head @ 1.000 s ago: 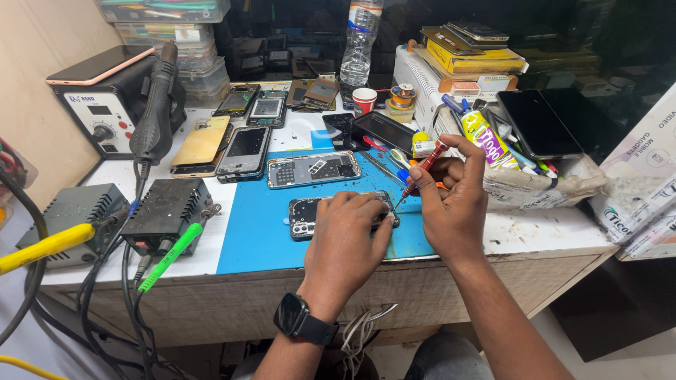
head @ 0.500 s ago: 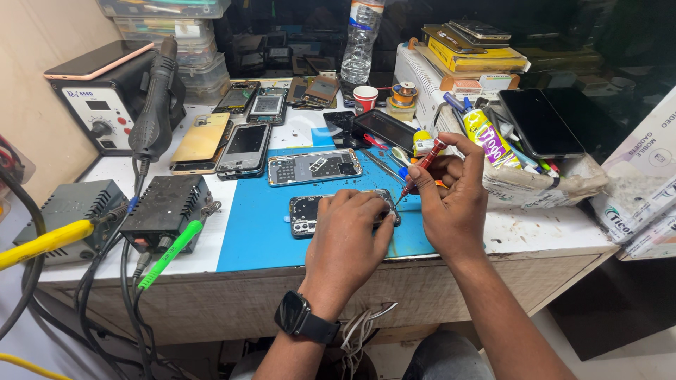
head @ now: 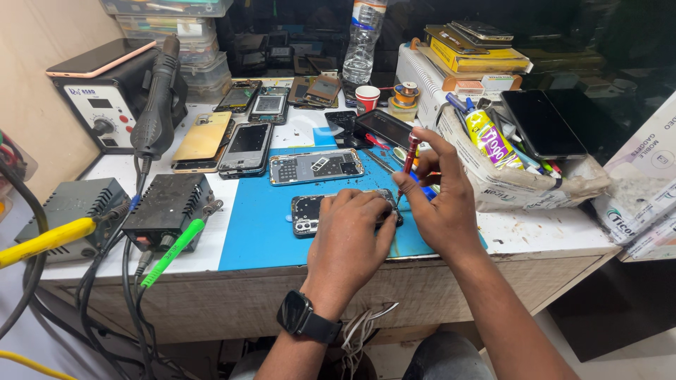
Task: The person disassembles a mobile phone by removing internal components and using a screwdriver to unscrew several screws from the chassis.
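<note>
- Left hand (head: 350, 236): palm down, grip pressed flat on the opened phone (head: 317, 210), a dark rectangular chassis with exposed boards
- Phone lies on the smooth blue mat (head: 260, 232) at the counter (head: 542, 236) front edge
- Right hand (head: 440, 204): grip pinching a slim red-handled screwdriver (head: 407, 163), held near upright, metal tip at the phone's right end
- A second opened phone (head: 317, 167) lies just behind

I see bright, even light with soft shadows around my grip. Beyond it the background is dark; edges bend slightly.
</note>
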